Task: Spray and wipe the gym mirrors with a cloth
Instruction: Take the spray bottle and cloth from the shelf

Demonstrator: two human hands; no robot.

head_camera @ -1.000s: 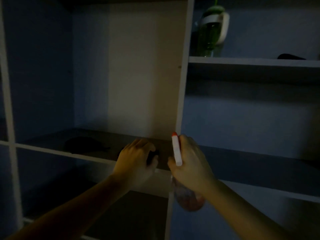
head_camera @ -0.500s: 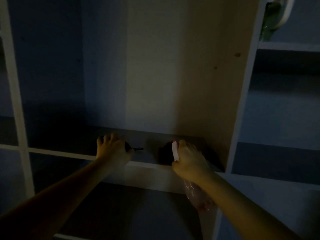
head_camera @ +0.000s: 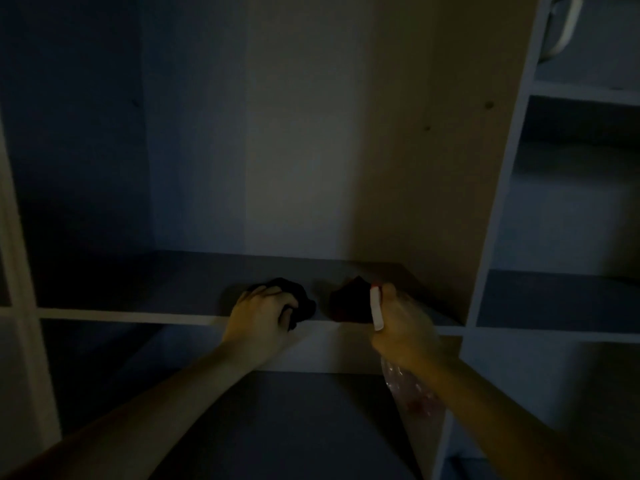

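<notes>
Fig. Both hands at the front edge of a shelf board (head_camera: 138, 292), dim light, head view
L = left hand (head_camera: 261, 311), fingers curled over a bunched dark cloth (head_camera: 299, 299) lying on the board near its front edge; R = right hand (head_camera: 403, 327), fingers wrapped round the neck of a clear spray bottle (head_camera: 412, 393), white trigger (head_camera: 376, 308) upright, bottle body hanging below the board. I see a dark reddish shape (head_camera: 349, 303) just ahead of R, too dim to ID. Upright panel (head_camera: 450, 168) stands just right of R
</notes>
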